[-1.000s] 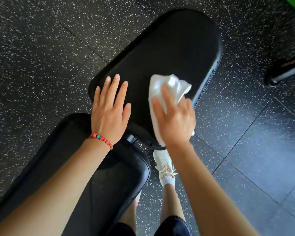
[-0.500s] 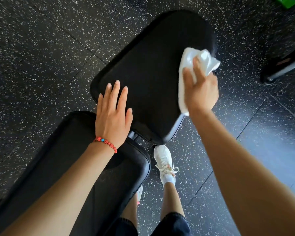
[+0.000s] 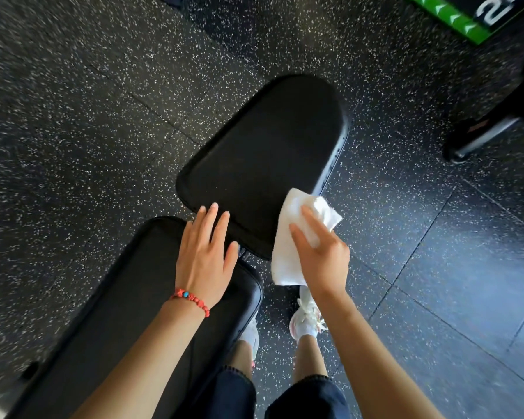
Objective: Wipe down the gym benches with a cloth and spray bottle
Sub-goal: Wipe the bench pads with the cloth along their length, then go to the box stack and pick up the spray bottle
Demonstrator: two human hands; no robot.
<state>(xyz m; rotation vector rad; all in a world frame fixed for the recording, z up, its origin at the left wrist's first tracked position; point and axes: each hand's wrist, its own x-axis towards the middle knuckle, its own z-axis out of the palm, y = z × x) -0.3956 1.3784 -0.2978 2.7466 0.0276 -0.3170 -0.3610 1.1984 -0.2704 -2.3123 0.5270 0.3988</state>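
A black padded gym bench fills the middle: its seat pad [image 3: 263,152] lies ahead and its longer back pad [image 3: 133,297] runs toward me at lower left. My right hand [image 3: 321,258] grips a folded white cloth [image 3: 294,237] against the near right corner of the seat pad, and part of the cloth hangs past the edge. Over the gap between the two pads my left hand [image 3: 204,255] lies flat, fingers straight, with a red bead bracelet on the wrist. No spray bottle is in view.
Dark speckled rubber floor tiles [image 3: 73,116] surround the bench. The black foot of another machine [image 3: 478,134] stands at the right, and a green-edged mat [image 3: 454,16] lies at the top right. My legs and white shoes [image 3: 306,319] stand beside the back pad.
My right hand has drawn the cloth back from the far right edge of the seat pad to its near right corner. The view has pulled back. My left hand stays flat on the bench.
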